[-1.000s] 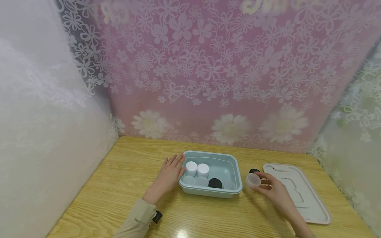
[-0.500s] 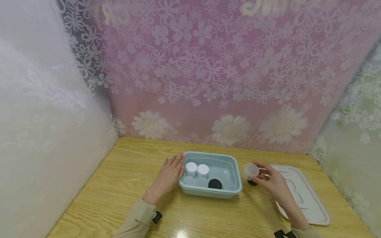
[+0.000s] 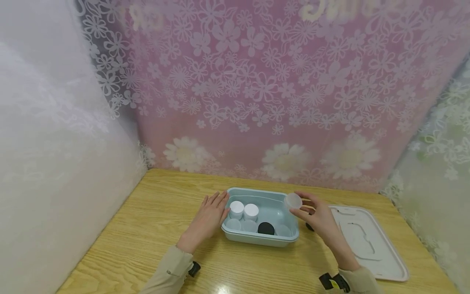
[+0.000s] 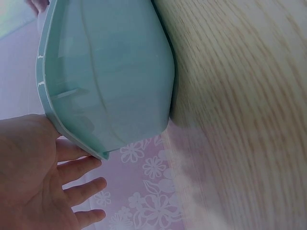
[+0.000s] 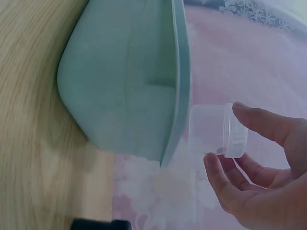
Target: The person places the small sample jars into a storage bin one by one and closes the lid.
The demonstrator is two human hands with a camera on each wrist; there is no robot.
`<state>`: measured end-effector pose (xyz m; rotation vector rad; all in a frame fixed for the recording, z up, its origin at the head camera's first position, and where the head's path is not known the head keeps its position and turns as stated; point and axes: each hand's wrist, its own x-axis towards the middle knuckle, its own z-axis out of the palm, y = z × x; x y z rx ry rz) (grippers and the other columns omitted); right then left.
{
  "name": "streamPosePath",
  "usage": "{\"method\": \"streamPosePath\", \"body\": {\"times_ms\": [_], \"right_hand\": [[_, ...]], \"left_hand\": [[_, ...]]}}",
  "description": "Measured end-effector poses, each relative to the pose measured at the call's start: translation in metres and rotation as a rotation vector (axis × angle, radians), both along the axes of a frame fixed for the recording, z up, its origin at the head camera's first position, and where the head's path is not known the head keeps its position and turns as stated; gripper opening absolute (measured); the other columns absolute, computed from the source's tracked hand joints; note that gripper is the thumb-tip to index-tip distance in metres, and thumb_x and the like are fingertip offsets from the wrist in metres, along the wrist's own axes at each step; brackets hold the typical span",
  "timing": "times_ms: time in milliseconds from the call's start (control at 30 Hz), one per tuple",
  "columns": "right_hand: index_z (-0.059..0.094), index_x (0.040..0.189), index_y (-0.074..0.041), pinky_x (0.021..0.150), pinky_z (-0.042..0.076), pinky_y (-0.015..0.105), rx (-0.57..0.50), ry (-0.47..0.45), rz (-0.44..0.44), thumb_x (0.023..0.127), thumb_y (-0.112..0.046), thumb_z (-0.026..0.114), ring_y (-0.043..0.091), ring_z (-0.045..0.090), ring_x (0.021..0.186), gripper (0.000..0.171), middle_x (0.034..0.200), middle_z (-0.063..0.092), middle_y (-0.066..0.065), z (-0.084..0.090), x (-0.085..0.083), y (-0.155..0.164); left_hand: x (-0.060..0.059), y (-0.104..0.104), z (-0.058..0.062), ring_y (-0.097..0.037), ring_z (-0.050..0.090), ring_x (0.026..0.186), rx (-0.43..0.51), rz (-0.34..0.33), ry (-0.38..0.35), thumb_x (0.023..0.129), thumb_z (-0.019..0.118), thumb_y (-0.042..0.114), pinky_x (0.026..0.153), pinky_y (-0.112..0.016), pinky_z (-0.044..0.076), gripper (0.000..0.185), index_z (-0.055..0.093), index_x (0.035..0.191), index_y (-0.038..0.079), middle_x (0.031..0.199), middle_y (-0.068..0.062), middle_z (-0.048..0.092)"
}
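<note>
Translucent jar (image 5: 218,130), pinched by the right hand (image 5: 259,184) at the teal bin's (image 3: 290,220) right rim; threads show only in the right wrist view. Left hand (image 3: 207,218), fingers straight, rests against the bin; head view hides the contact.

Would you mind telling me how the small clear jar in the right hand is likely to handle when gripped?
The clear jar looks thin-walled and empty, so probably very light. The right hand holds it with fingertips alone, suggesting it is stiff enough. Its round, smooth body may slip, and would likely roll if laid sideways on the table.

Wooden table (image 3: 154,228) boxed in by pink flowered sheet (image 3: 257,94) and white lace curtains (image 3: 55,163)
</note>
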<state>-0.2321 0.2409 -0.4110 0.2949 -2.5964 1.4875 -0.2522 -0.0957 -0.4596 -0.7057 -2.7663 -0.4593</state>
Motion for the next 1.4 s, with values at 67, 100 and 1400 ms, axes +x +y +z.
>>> {"method": "streamPosePath", "body": {"times_ms": [67, 100, 1400], "right_hand": [[0.053, 0.144, 0.0, 0.093, 0.058, 0.028, -0.009, 0.003, 0.007, 0.092, -0.015, 0.077, 0.041, 0.059, 0.121, 0.059, 0.138, 0.054, 0.023, -0.003, -0.003, -0.007], [0.053, 0.143, 0.0, 0.094, 0.058, 0.032, -0.009, 0.007, 0.011, 0.092, -0.014, 0.077, 0.041, 0.059, 0.12, 0.058, 0.137, 0.055, 0.023, -0.004, -0.005, -0.01], [0.064, 0.123, 0.006, 0.084, 0.059, 0.046, 0.459, -0.122, 0.177, 0.088, -0.011, 0.08, 0.039, 0.067, 0.104, 0.042, 0.119, 0.067, 0.022, -0.023, -0.05, -0.062]], "left_hand": [[0.0, 0.001, 0.0, -0.038, 0.037, 0.146, -0.001, -0.002, 0.008, 0.109, 0.049, 0.028, 0.119, -0.062, 0.028, 0.051, 0.043, 0.153, 0.002, 0.157, -0.015, 0.042], [0.0, 0.001, 0.0, -0.038, 0.038, 0.145, -0.002, -0.002, 0.013, 0.109, 0.049, 0.028, 0.118, -0.062, 0.029, 0.051, 0.044, 0.153, 0.002, 0.157, -0.015, 0.042], [0.0, 0.001, 0.0, -0.037, 0.038, 0.145, -0.014, 0.01, 0.016, 0.109, 0.05, 0.027, 0.119, -0.061, 0.029, 0.051, 0.044, 0.152, 0.002, 0.157, -0.015, 0.042]]}}
